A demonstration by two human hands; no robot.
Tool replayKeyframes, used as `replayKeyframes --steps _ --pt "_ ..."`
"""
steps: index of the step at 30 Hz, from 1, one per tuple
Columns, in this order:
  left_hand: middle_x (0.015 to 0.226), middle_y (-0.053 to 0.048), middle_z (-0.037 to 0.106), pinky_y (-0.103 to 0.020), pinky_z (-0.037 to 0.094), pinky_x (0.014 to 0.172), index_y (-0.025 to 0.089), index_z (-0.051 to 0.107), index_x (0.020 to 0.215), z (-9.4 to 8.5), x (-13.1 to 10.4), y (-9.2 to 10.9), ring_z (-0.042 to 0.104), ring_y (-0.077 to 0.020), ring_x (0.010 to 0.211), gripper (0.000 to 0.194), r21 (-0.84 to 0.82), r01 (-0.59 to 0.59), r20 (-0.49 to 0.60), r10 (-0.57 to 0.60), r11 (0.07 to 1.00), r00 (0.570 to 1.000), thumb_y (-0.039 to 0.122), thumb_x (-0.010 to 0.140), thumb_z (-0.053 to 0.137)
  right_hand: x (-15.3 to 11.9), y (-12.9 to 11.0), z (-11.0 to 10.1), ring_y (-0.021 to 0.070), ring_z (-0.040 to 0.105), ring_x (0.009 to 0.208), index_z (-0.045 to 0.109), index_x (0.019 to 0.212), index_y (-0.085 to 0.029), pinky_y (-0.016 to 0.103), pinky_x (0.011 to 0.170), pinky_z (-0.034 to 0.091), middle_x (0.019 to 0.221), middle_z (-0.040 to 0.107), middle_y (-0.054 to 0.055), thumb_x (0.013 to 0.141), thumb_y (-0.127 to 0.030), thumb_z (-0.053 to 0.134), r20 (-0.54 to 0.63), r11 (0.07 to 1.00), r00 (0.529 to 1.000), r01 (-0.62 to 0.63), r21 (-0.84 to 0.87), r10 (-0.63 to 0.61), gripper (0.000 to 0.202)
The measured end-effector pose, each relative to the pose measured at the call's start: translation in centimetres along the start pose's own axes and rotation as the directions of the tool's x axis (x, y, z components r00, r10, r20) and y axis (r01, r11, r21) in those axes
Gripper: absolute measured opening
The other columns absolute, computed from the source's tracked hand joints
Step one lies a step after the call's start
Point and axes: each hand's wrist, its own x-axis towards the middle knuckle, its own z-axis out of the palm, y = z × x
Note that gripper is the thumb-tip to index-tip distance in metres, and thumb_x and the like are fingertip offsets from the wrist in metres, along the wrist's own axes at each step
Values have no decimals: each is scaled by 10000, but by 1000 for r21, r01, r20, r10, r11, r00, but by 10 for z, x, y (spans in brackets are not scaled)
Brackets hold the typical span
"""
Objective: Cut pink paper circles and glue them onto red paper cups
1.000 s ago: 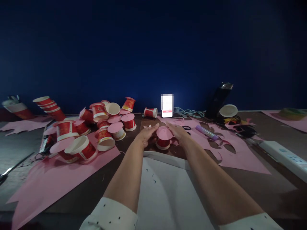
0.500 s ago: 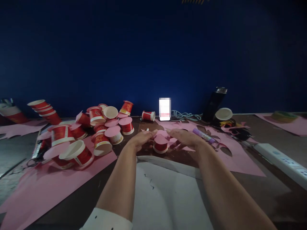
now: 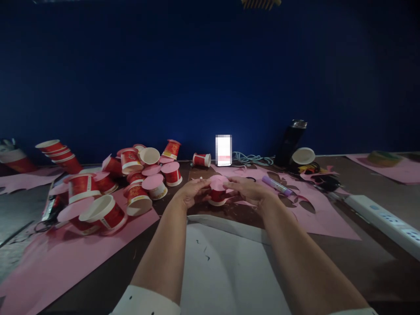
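Note:
An upside-down red paper cup (image 3: 217, 200) stands on the table in front of me, a round pink paper disc (image 3: 218, 182) lying on its upturned base. My left hand (image 3: 193, 191) is curved round the cup's left side, its thumb at the disc's edge. From the right, my right hand (image 3: 247, 189) closes on the same cup, thumb and fingers by the disc's rim. Some fingertips are hidden behind the cup. Just beyond the right hand lies a purple glue stick (image 3: 277, 185).
Several red cups with pink discs (image 3: 153, 181) are heaped at left on pink paper (image 3: 82, 258), near a cup stack (image 3: 62, 155). A lit phone (image 3: 223, 150) stands behind. Cut pink sheets (image 3: 328, 218), a dark flask (image 3: 290, 142) and a power strip (image 3: 380, 216) are at right.
Both hands have drawn in closer around the cup. The pink disc now sits more level on the cup's base, with more of the cup's side showing. The view has shifted slightly.

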Motion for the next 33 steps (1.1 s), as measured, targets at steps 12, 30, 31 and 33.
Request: replayKeyframes --steps 12,30,31,33 --pt "814 -30 635 -243 546 576 160 581 895 2 -1 0 616 -111 663 234 29 2 -52 0 1000 999 200 710 718 6 6 -1 175 659 757 581 1076 -231 334 700 568 1064 647 66 789 -368 648 12 1000 1000 4 11 -4 325" --pt "760 -17 634 -257 550 562 158 554 907 2 -1 0 609 -109 614 303 38 28 -38 -26 999 999 158 671 743 5 1 5 167 656 719 560 1109 -235 325 662 559 1018 666 71 823 -300 600 1 999 999 -39 -19 40 296" --pt "765 -18 636 -257 549 567 160 556 910 2 -1 -1 612 -111 620 318 36 26 -33 -25 999 999 167 661 753 4 0 6 167 656 721 563 1103 -233 320 658 558 1014 666 70 821 -298 603 -1 999 999 -38 -17 38 293" --pt "777 -15 639 -259 546 575 166 562 909 2 -1 -1 617 -115 632 350 34 22 -30 -21 999 999 189 635 777 3 0 6 165 657 718 573 1078 -227 309 643 557 1003 667 68 811 -307 617 0 1000 1000 -28 -11 28 282"
